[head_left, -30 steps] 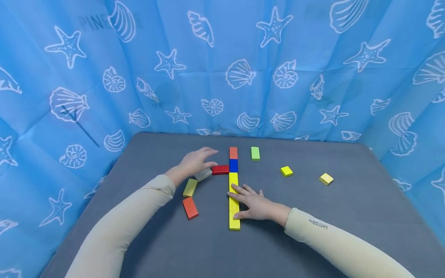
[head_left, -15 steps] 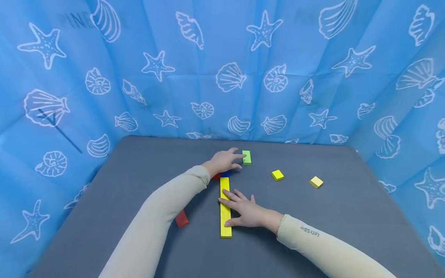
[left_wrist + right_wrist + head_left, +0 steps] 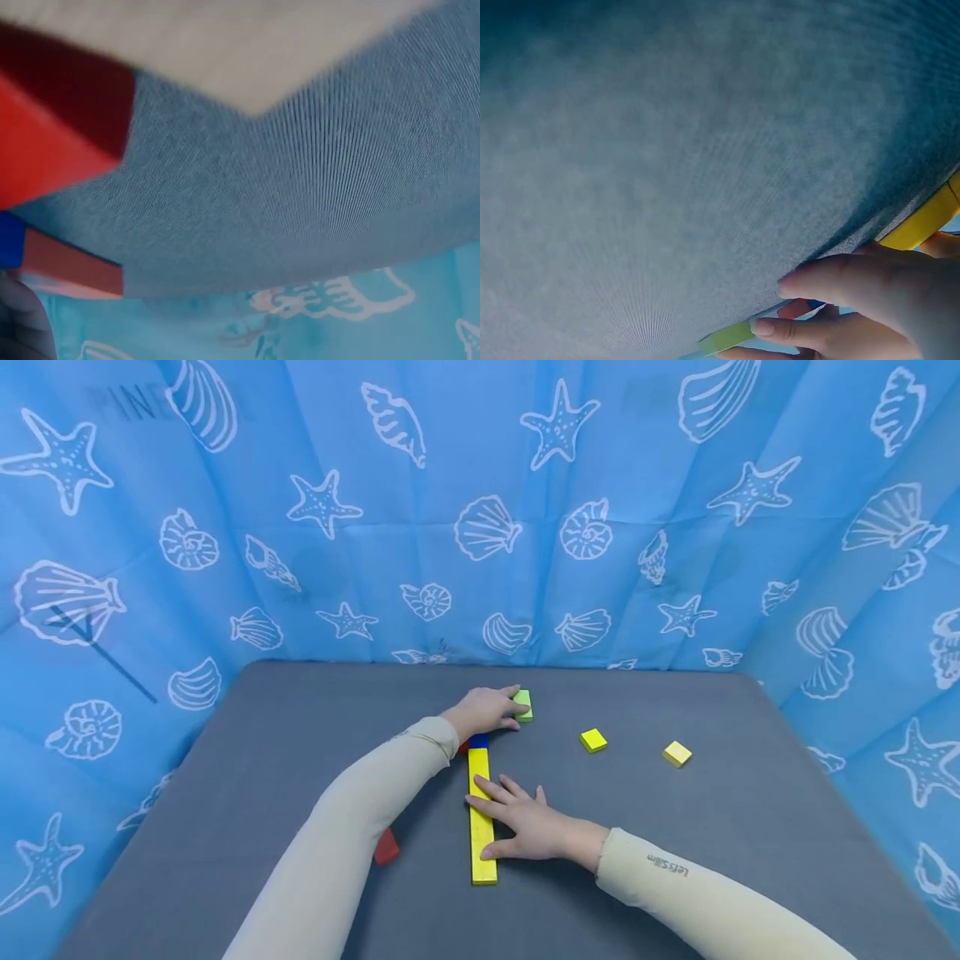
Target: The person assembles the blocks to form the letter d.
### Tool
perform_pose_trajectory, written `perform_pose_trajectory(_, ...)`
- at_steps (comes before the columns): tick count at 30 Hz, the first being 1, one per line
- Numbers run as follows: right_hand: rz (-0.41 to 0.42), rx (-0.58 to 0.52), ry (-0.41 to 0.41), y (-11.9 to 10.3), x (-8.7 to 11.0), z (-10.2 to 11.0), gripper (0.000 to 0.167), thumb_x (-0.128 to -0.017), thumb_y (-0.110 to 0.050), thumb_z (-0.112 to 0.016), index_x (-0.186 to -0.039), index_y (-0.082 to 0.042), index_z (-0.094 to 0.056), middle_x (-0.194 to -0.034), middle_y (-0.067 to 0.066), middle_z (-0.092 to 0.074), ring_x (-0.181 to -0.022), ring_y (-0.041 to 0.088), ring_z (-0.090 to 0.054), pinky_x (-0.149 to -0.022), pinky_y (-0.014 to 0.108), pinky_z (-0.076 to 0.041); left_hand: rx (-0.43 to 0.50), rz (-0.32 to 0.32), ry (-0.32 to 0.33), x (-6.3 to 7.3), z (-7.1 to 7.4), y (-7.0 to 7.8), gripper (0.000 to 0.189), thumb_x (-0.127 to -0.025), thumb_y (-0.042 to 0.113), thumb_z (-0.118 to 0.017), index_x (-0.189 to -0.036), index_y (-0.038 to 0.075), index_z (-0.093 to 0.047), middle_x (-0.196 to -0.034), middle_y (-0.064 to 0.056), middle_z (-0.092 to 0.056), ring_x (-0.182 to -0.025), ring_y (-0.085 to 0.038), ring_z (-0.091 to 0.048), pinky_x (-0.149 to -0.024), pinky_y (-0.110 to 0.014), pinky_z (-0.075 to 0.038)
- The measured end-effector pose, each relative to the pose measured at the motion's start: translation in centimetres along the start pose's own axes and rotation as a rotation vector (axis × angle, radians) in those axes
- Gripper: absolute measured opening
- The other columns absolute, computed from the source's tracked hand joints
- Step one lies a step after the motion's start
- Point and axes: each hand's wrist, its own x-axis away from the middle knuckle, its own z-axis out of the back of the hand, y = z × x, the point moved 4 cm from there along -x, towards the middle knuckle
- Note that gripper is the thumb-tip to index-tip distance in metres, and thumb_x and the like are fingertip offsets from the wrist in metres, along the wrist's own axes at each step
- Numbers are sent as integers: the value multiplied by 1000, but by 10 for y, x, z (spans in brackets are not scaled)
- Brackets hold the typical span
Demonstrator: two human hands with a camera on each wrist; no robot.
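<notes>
My left hand [image 3: 483,710] reaches to the light green block [image 3: 524,706] at the back, pinching it at its left side with fingertips and thumb. In the right wrist view its fingertips lie against one end of that green block [image 3: 727,337]. My right hand [image 3: 528,828] has spread fingers resting on the yellow blocks [image 3: 482,860] laid end to end in a line. A blue block [image 3: 477,741] continues this line at its far end. The orange-red block [image 3: 71,268] beyond the blue one is hidden by my left hand in the head view.
A red block [image 3: 60,127] sits beside the line. Another orange-red block [image 3: 386,847] shows next to my left sleeve, which hides other blocks. Two small yellow blocks [image 3: 593,741] [image 3: 677,754] lie to the right on the grey table [image 3: 637,718]. A blue curtain [image 3: 480,585] hangs behind.
My left hand has moved from the red block at the left over the line to the green block, and its fingers have closed on it. The right hand stays on the yellow blocks.
</notes>
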Motion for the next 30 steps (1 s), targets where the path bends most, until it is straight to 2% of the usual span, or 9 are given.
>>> perform_pose_trajectory(2,-2,0,5,2,2,1,73,-90,-47,-65,-152,-18,-37,-162,3,-16,-145,41,-9,-96,79,-10,4,7,7,-4,3,4,44,-95,43,-57,-136,27,-59,-152,-10,-38,-123,-27,-54,-98,-41,-45)
perform_pose_trajectory(6,-5,3,8,3,3,3,73,-90,-46,-65,-152,-19,-37,-162,3,-16,-145,40,-8,-97,79,-11,-18,57,14,-12,6,10,44,-94,46,-59,-130,23,-64,-143,-7,-50,-119,-23,-57,-94,-41,-48)
perform_pose_trajectory(9,-3,7,4,2,4,3,73,-90,-46,-65,-152,-19,-37,-162,3,-15,-145,40,-8,-97,78,-11,-3,82,-14,-16,3,11,48,-94,46,-58,-137,25,-58,-146,-9,-47,-120,-26,-56,-95,-41,-47)
perform_pose_trajectory(12,5,10,-1,0,4,3,73,-91,-46,-65,-152,-19,-36,-162,3,-15,-145,41,-8,-97,78,-11,22,79,-45,-15,0,10,50,-95,44,-57,-142,28,-52,-150,-13,-40,-126,-30,-51,-101,-41,-42)
perform_pose_trajectory(15,4,15,-8,1,3,2,73,-91,-46,-65,-152,-20,-35,-162,3,-14,-145,40,-8,-98,78,-11,39,70,-36,-10,0,7,48,-95,43,-58,-141,30,-53,-149,-12,-42,-124,-29,-52,-99,-41,-44)
perform_pose_trajectory(23,-22,19,-24,-2,-1,1,72,-91,-46,-65,-152,-22,-36,-162,1,-15,-145,40,-8,-98,78,-10,109,100,89,25,25,-4,48,-94,44,-60,-139,29,-56,-144,-13,-45,-115,-25,-57,-93,-38,-48)
perform_pose_trajectory(27,-34,17,-18,-1,0,2,72,-90,-45,-66,-152,-22,-36,-162,1,-16,-146,39,-9,-98,78,-9,145,134,163,55,36,-6,49,-92,42,-65,-137,25,-58,-140,-14,-48,-104,-24,-61,-86,-38,-51)
perform_pose_trajectory(30,-35,16,-18,0,1,2,73,-90,-46,-66,-152,-22,-36,-162,1,-16,-145,40,-9,-98,78,-9,152,160,181,83,36,-5,49,-90,42,-67,-135,24,-61,-137,-13,-51,-98,-24,-63,-82,-37,-52)
